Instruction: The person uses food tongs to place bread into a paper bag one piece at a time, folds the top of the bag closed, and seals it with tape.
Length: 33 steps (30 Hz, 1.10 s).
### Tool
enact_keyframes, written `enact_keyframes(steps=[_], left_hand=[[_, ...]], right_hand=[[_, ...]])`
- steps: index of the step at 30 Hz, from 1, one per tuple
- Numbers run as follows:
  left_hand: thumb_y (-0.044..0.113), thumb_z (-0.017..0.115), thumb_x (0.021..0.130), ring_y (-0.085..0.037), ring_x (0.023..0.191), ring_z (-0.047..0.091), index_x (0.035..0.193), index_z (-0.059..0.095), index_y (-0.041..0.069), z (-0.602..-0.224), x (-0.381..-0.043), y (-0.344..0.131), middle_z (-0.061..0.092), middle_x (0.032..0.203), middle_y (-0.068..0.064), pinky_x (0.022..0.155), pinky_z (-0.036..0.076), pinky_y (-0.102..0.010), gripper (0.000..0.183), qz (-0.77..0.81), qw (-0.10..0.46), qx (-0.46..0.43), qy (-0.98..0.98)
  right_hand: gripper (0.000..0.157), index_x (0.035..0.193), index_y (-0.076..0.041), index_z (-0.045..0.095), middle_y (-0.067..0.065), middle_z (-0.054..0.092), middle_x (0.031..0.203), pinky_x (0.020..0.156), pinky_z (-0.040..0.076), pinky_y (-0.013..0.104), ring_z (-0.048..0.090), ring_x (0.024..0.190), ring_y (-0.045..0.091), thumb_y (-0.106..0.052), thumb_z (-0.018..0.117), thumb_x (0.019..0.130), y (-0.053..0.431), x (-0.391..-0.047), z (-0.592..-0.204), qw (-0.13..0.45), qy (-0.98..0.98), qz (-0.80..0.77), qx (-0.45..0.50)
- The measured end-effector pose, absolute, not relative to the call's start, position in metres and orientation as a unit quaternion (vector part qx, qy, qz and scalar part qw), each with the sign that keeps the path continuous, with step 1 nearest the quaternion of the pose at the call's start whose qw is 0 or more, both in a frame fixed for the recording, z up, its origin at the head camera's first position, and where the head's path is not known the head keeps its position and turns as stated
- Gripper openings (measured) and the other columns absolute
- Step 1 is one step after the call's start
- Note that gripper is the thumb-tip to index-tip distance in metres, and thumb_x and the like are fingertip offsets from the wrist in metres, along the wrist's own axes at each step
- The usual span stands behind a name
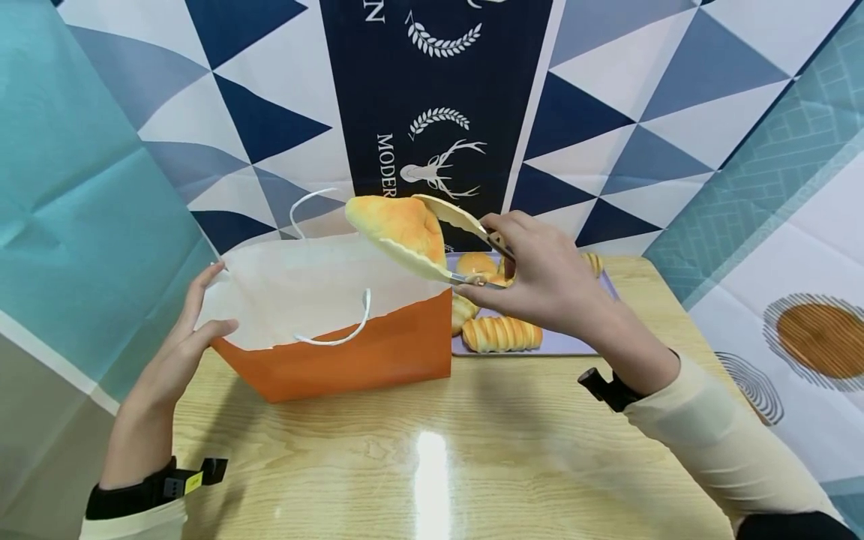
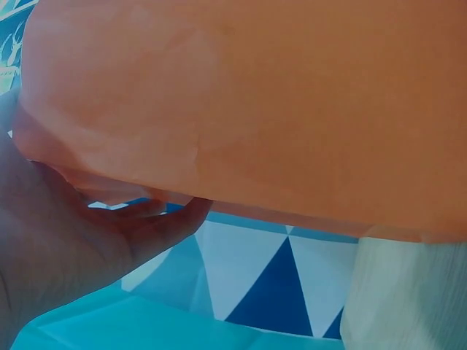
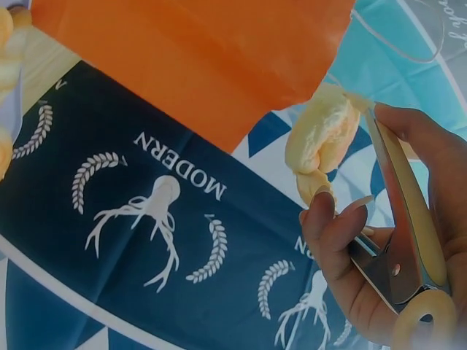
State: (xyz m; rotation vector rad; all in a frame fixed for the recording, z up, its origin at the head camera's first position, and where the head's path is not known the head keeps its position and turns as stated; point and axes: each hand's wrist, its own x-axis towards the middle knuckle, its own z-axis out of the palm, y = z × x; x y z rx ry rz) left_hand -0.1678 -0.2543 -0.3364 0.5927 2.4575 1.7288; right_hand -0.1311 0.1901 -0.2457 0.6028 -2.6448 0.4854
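My right hand (image 1: 550,277) grips a pair of tongs (image 1: 459,215) with cream-coloured tips and metal arms. Between the tips is a golden bread roll (image 1: 394,217), held up over the right end of an orange paper bag (image 1: 358,360). The bag stands on the table with its white inside showing and two white cord handles. At its left end, my left hand (image 1: 169,356) holds the rim, thumb on the near side and fingers toward the far side. In the right wrist view the bread (image 3: 321,135) sits at the tong tips, with fingers (image 3: 339,226) close below it.
Behind the right hand lies a lilac tray (image 1: 563,343) with several breads, including a ridged roll (image 1: 502,334). The wooden table (image 1: 378,450) extends toward me. A patterned cloth (image 1: 270,97) hangs behind the bag and tray.
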Motion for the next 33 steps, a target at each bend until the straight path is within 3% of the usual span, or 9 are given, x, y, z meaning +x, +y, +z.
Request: enact_keyframes(steps=[10,17,22,26,33], left_hand=[[0.014,0.043,0.103,-0.020,0.144,-0.014,0.159,0.001,0.031,-0.337,-0.168,-0.254,-0.010,0.162,0.009,0.099,-0.010,-0.080,0.072,0.560,0.047,0.188,0.805],[0.014,0.042,0.103,-0.020,0.144,-0.015,0.159,0.000,0.033,-0.337,-0.167,-0.255,-0.013,0.162,0.010,0.099,-0.009,-0.081,0.073,0.562,0.053,0.187,0.804],[0.014,0.042,0.102,-0.020,0.144,-0.014,0.159,0.000,0.034,-0.337,-0.167,-0.255,-0.013,0.162,0.011,0.099,-0.008,-0.081,0.073,0.564,0.054,0.186,0.803],[0.014,0.043,0.102,-0.022,0.144,-0.010,0.159,0.001,0.034,-0.336,-0.167,-0.254,-0.011,0.162,0.011,0.100,-0.004,-0.081,0.073,0.566,0.053,0.186,0.801],[0.015,0.043,0.102,-0.021,0.144,-0.014,0.159,0.001,0.034,-0.335,-0.168,-0.253,-0.012,0.162,0.011,0.099,-0.008,-0.081,0.073,0.563,0.051,0.187,0.803]], right_hand=[[0.088,0.136,-0.003,0.053,0.003,0.060,0.109,0.057,0.046,0.030,0.051,0.065,0.013,-0.058,0.077,0.072,0.175,-0.135,-0.252,0.164,-0.948,0.171,0.212],[0.085,0.133,-0.006,0.056,0.000,0.058,0.105,0.062,0.048,0.032,0.050,0.077,0.014,-0.062,0.074,0.072,0.169,-0.136,-0.258,0.154,-0.953,0.155,0.210],[0.078,0.127,-0.007,0.058,-0.003,0.054,0.095,0.056,0.045,0.029,0.049,0.072,0.014,-0.061,0.073,0.072,0.167,-0.137,-0.260,0.161,-0.951,0.148,0.218],[0.078,0.127,-0.008,0.058,-0.002,0.054,0.096,0.057,0.046,0.029,0.050,0.073,0.014,-0.061,0.073,0.072,0.167,-0.137,-0.260,0.157,-0.953,0.145,0.214],[0.086,0.132,-0.007,0.056,0.000,0.058,0.106,0.060,0.049,0.031,0.052,0.076,0.014,-0.065,0.072,0.069,0.165,-0.137,-0.260,0.148,-0.957,0.140,0.204]])
